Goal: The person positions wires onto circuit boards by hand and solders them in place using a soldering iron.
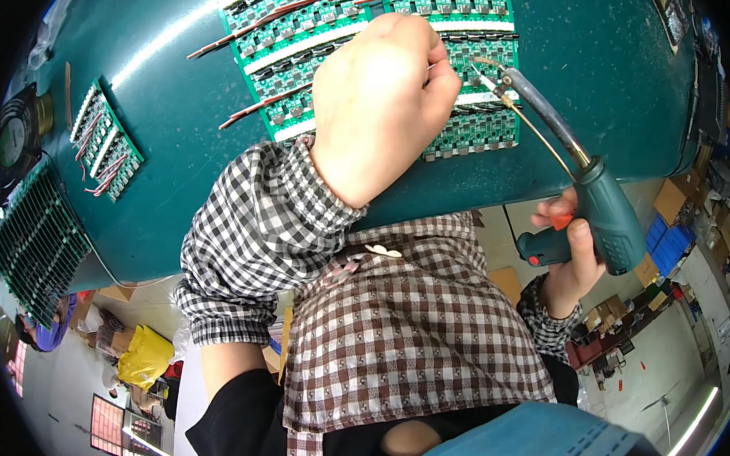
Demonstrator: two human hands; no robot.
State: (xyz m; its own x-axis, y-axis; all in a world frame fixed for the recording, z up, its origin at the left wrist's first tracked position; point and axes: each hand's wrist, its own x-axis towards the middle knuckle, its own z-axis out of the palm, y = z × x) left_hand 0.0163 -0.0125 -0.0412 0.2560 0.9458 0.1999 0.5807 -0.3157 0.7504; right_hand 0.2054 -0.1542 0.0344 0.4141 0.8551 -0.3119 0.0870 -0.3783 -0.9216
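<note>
1. Green bench (181, 93) across the top of the frame.
2. Circuit boards (460, 9), green, in a block at upper centre.
3. Soldering gun (613, 217), right of centre, its tip over the boards' right side.
4. Left hand (382, 101), over the boards, fingers curled closed; cannot tell whether it pinches anything.
5. Right hand (579, 273), wrapped around the soldering gun's grip.
6. Red-brown wires (249, 112), lying across the boards' left edge.

Room left of boards (476, 132); soldering gun (613, 213) bars right.
</note>
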